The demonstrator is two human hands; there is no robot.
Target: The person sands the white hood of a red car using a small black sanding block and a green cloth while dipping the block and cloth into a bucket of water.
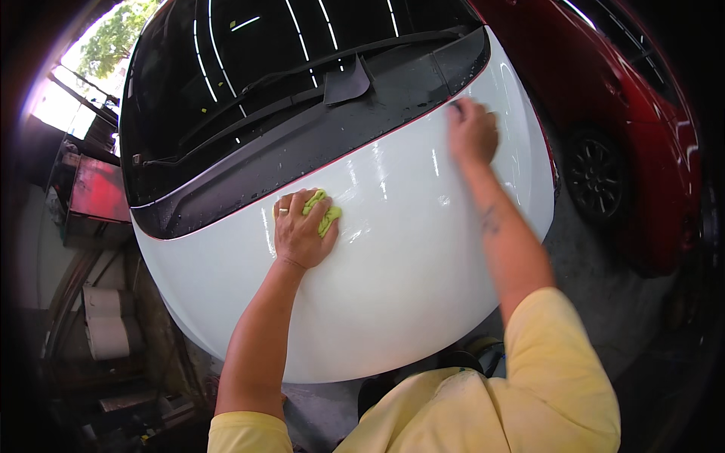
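A white car hood [408, 287] fills the middle, with wet-looking streaks and light reflections on it. My left hand [302, 230] presses a crumpled yellow-green cloth [323, 211] against the hood, left of centre. Farther up and to the right, my right hand [474, 134] is at the hood's far edge, smeared by motion. Its fingers are curled, and a small dark bit shows at their tips; what it is I cannot make out.
Beyond the hood lie a black cowl panel [408, 90], wiper arms [272, 113] and the dark windshield [264, 45]. A red car [634, 143] stands close on the right. At left are a red box-like cabinet [98, 189] and shelving with clutter.
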